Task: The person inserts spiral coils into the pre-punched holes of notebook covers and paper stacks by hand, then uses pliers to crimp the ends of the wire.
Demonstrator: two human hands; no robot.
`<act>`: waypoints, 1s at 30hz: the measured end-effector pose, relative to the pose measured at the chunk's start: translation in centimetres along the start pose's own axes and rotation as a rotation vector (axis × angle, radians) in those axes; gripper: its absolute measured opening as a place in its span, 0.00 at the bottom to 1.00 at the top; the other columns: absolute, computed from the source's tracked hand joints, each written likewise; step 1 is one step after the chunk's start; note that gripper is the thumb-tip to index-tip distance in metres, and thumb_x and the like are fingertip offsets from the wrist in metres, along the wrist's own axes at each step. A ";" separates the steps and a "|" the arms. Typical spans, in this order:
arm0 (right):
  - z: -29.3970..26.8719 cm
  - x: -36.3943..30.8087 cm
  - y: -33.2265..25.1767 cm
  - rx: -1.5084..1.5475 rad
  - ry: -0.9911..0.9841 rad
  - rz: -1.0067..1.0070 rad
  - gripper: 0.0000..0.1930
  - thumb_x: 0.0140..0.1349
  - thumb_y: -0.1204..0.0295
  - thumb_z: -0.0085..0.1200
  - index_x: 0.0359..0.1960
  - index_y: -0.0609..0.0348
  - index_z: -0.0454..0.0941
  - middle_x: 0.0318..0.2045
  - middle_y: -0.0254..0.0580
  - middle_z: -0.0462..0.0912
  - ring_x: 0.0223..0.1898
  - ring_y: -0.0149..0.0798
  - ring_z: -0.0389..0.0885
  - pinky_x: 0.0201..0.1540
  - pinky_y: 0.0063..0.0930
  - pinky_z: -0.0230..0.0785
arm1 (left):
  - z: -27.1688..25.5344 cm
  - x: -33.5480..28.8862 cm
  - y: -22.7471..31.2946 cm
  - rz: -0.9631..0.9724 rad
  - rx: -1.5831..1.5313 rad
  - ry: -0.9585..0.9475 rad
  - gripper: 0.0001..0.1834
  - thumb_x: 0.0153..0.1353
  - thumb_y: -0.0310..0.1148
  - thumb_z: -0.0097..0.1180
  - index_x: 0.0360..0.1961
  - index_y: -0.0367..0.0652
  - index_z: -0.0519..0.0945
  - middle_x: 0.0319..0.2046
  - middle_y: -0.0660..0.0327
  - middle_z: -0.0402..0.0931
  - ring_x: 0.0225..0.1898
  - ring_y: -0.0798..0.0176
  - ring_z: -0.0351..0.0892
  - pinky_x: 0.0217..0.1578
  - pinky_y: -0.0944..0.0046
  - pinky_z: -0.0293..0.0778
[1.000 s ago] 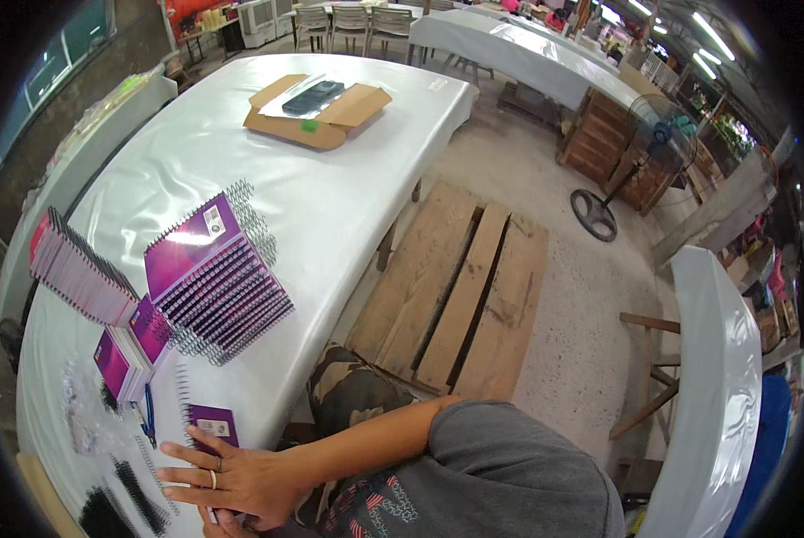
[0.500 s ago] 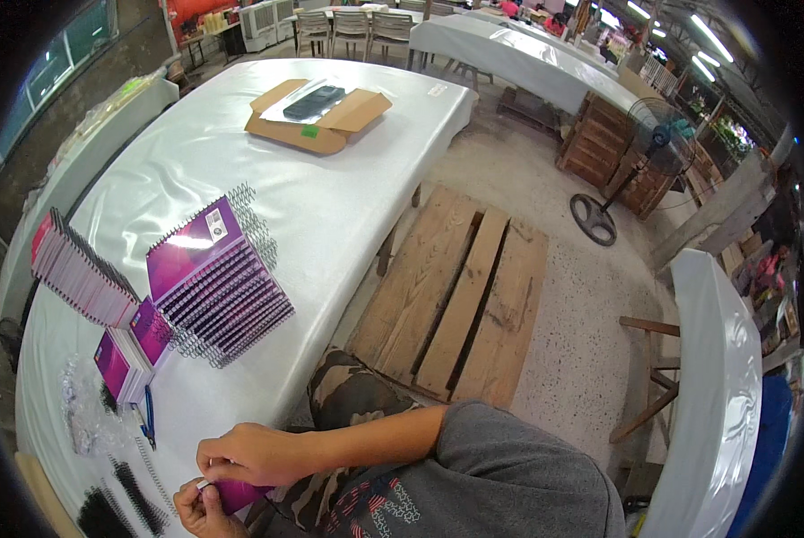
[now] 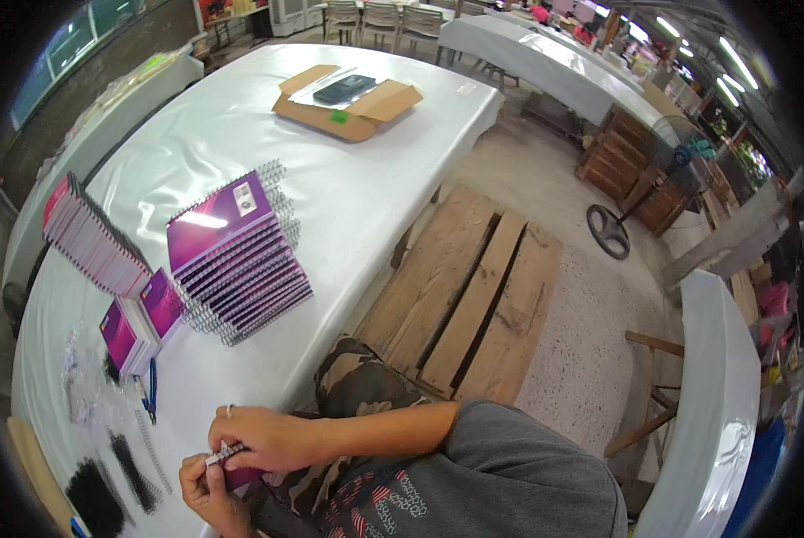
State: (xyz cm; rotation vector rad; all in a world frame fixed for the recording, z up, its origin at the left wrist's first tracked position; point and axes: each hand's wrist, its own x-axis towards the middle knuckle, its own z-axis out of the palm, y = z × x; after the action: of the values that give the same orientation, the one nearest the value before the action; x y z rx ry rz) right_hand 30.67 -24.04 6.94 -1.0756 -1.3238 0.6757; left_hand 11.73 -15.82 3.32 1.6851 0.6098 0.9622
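Observation:
At the table's near edge, both my hands hold a small purple notebook (image 3: 242, 478). My left hand (image 3: 206, 491) grips its left end, thumb on top. My right hand (image 3: 260, 438) is closed over its upper edge, pinching a short row of wire spiral loops (image 3: 229, 452). Much of the notebook is hidden by my hands. Blue-handled pliers (image 3: 152, 393) lie just beyond them. Left of my hands are loose black spiral coils (image 3: 134, 473) and a thicker bundle of black coils (image 3: 94, 498).
Stacked purple spiral notebooks (image 3: 240, 260) stand on the white-covered table (image 3: 366, 179). A long row of notebooks (image 3: 97, 240) and a small purple stack (image 3: 126, 336) are farther left. An open cardboard box (image 3: 352, 125) lies at the back. A wooden slatted bench (image 3: 473, 296) is at right.
The whole view has shifted, so the table and stacks appear farther right. My right fingers have moved on the notebook's edge, and the spiral loops now show between them.

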 end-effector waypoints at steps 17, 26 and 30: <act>-1.9 -2.4 0.9 -0.110 -0.122 0.263 0.10 0.54 0.70 0.57 0.35 0.61 0.75 0.30 0.46 0.76 0.31 0.45 0.75 0.35 0.31 0.67 | 5.4 -1.5 0.5 -0.327 -0.341 0.111 0.06 0.57 0.27 0.57 0.34 0.36 0.75 0.32 0.64 0.74 0.35 0.72 0.72 0.38 0.71 0.69; -1.7 -3.0 1.4 -0.018 -0.064 0.334 0.11 0.55 0.74 0.56 0.41 0.61 0.78 0.30 0.44 0.78 0.30 0.34 0.75 0.35 0.26 0.67 | 6.0 -2.4 -0.2 -0.372 -0.468 0.127 0.07 0.59 0.28 0.56 0.37 0.38 0.75 0.34 0.65 0.75 0.35 0.74 0.72 0.38 0.73 0.69; -1.6 -3.1 1.4 0.002 -0.054 0.389 0.10 0.54 0.74 0.57 0.38 0.61 0.79 0.29 0.43 0.78 0.31 0.33 0.76 0.35 0.25 0.68 | 6.1 -2.4 0.0 -0.361 -0.498 0.115 0.07 0.59 0.28 0.56 0.37 0.38 0.75 0.34 0.65 0.75 0.36 0.75 0.72 0.38 0.74 0.69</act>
State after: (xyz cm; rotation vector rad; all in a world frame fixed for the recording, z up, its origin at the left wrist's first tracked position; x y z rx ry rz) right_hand 31.92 -26.60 4.56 -1.3368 -1.1672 0.9994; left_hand 15.58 -20.94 1.82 1.0434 0.6581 0.8628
